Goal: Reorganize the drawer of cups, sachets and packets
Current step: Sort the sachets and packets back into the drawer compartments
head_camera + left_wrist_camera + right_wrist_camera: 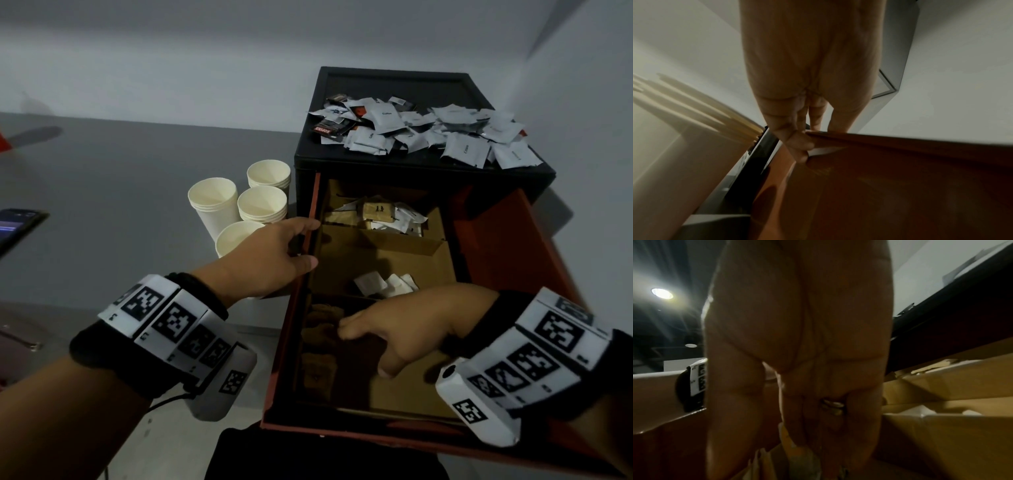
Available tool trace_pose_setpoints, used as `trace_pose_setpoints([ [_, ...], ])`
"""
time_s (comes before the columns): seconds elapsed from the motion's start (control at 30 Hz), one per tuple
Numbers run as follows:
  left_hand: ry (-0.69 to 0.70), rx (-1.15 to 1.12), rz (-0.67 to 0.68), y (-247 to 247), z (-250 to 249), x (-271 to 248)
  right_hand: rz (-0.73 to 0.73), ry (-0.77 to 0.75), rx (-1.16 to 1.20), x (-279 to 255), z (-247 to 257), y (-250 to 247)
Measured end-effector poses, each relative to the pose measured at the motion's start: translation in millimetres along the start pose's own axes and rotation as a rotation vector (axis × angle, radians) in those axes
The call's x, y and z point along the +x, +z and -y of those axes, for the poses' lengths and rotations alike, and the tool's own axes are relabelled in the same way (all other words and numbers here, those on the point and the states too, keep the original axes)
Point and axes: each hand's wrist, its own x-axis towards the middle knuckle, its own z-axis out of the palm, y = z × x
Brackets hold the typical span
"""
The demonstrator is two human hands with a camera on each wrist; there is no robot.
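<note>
Steadying the pulled-out drawer, the left hand grips its 9 o'clock wall, likely to stop sliding. Right hand reaches into the 6 o'clock compartment, fingers pinching brown packets. Sachets heaped at 12; cups on bench.

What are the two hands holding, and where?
The left hand grips the drawer's left wall at its top edge. The right hand reaches among brown sachets; its hold is unclear.

Dim indoor light, wide-angle bend, soft wrist views

A ceiling lamp flares at ten o'clock in the right wrist view, streaking glare; the drawer interior sinks into shadow at six o'clock, the paper cups smear with motion blur, and edges curve.
</note>
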Motion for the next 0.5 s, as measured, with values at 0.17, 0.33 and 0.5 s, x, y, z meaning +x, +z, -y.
trace_pose_setpoints([
  [0.17,0.006,0.001,-0.002,0.1,-0.1,-0.3,0.139,0.068,-0.03,4.0,-0.6,9.5],
  [0.33,0.004,0.001,0.004,0.4,0.2,0.2,0.103,0.081,0.006,6.6,0.3,9.0],
  [0.5,0.005,-0.013,0.007,0.4,0.0,0.4,0.154,0.088,-0.013,7.4,1.4,8.7],
])
